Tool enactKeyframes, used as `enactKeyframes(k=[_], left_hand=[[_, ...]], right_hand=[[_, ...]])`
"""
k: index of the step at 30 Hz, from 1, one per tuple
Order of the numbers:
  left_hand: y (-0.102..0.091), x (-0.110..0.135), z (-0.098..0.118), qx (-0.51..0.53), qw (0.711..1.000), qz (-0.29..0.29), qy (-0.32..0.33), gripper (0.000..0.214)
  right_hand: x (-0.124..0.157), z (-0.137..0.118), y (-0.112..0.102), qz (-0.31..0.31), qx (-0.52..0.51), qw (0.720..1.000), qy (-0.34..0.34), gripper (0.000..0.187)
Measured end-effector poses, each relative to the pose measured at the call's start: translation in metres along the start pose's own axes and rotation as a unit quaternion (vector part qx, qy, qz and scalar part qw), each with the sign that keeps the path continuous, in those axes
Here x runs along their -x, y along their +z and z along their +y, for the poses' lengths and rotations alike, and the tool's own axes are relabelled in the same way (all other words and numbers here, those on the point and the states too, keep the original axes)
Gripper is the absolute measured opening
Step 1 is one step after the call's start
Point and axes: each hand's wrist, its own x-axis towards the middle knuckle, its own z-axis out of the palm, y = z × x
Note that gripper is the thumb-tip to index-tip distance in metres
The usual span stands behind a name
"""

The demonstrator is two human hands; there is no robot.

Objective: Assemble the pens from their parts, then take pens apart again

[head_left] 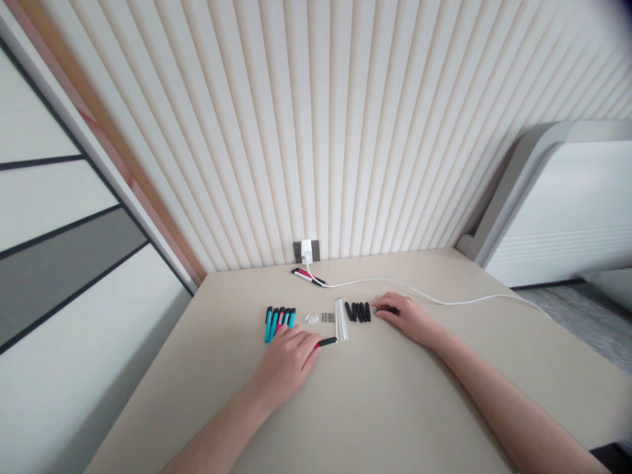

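Observation:
My left hand point(290, 359) lies on the beige table point(375, 401), fingers closed on a red pen barrel with a black tip point(326, 342) that sticks out to the right. Just behind it is a row of teal and red pen barrels point(278, 319). My right hand point(402, 316) rests further right, its fingers pinched on a black pen part point(386, 309) beside a row of black grips point(358, 311). Between the hands lie small white parts point(312, 318), tiny springs point(327, 317) and white refill tubes point(340, 317).
A white charger point(307, 250) is plugged into a socket at the ribbed wall, and its cable point(444, 299) runs right across the table. Two finished pens point(306, 276) lie near the socket. A white and grey unit point(557, 197) stands at the right.

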Motion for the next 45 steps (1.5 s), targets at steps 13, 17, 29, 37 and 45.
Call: enactKeyframes(k=[13, 17, 29, 37, 45], left_hand=[[-0.001, 0.000, 0.001, -0.006, 1.000, 0.009, 0.008, 0.015], [0.000, 0.000, 0.000, -0.007, 1.000, 0.000, 0.005, 0.014], [-0.001, -0.002, -0.001, -0.010, 1.000, 0.005, 0.001, 0.009], [0.002, 0.000, -0.001, -0.011, 1.000, -0.002, 0.001, 0.011], [0.003, 0.000, -0.002, -0.014, 1.000, -0.003, 0.012, 0.009]], right_hand=[[0.000, -0.005, -0.001, 0.002, -0.002, 1.000, -0.006, 0.023], [0.002, -0.004, -0.002, 0.008, 0.006, 1.000, -0.003, 0.023], [0.005, -0.040, 0.016, 0.095, 0.137, 0.985, -0.045, 0.026], [0.001, -0.013, 0.017, 0.122, 0.235, 0.962, 0.061, 0.026], [-0.002, -0.013, 0.021, 0.095, 0.232, 0.967, 0.047, 0.019]])
